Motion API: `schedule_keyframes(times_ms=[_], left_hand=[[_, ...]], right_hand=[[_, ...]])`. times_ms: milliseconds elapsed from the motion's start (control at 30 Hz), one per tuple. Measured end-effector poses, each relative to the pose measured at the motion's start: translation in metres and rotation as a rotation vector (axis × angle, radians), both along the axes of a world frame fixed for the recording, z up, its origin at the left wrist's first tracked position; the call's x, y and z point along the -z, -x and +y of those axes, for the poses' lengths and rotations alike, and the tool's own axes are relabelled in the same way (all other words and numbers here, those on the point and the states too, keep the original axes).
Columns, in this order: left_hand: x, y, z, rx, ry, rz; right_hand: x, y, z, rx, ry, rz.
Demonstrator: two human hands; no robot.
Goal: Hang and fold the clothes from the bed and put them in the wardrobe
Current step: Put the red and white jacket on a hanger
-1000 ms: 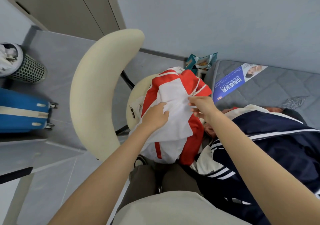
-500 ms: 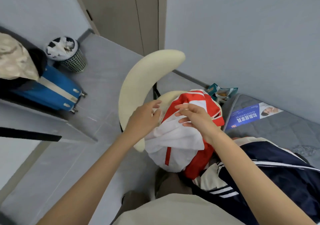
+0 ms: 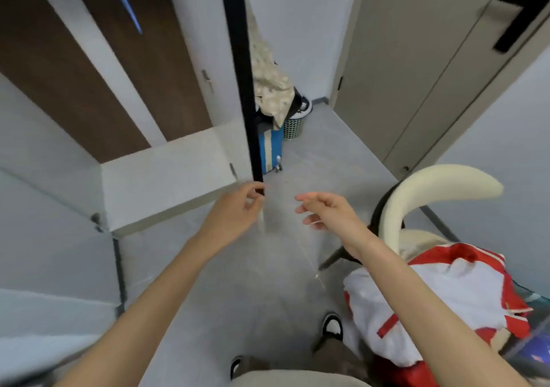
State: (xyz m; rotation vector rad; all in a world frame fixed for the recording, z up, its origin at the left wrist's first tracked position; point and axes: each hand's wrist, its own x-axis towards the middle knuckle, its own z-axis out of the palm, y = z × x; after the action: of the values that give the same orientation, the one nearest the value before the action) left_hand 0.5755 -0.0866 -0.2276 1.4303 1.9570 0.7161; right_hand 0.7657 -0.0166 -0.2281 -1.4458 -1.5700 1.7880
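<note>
Left hand [image 3: 236, 212] grips black vertical door edge [image 3: 241, 59]; right hand [image 3: 326, 212] relaxed, empty. Red-and-white fabric jacket [image 3: 440, 300], 4 o'clock: not yet stored.

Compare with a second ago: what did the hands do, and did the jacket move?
Both hands let go of the red-and-white jacket and moved away, leftward. The left hand now grips the black door edge; the right hand hangs open. The jacket stayed on the chair.
</note>
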Motion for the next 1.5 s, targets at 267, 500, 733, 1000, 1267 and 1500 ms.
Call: schedule_keyframes(times_ms=[267,500,733,1000,1267,1500], left_hand=[[-0.044,0.185,-0.090,-0.373,-0.074,0.071],[-0.073,0.322,-0.103,-0.564,-0.165,0.128],[-0.086,0.474,-0.056,-0.747,-0.277,0.130],[-0.115,0.626,0.008,-0.902,-0.301,0.082],[-0.107,0.720,0.058,-0.810,-0.162,-0.003],[-0.090,0.762,0.085,-0.631,-0.176,-0.087]], right_hand=[[-0.034,0.210,-0.039,-0.340,-0.068,0.060],[-0.070,0.369,-0.008,-0.422,-0.150,0.146],[-0.079,0.524,0.057,-0.498,-0.174,0.202],[-0.102,0.690,0.120,-0.568,-0.254,0.181],[-0.121,0.841,0.149,-0.533,-0.303,0.233],[-0.128,0.924,0.162,-0.490,-0.195,0.283]])
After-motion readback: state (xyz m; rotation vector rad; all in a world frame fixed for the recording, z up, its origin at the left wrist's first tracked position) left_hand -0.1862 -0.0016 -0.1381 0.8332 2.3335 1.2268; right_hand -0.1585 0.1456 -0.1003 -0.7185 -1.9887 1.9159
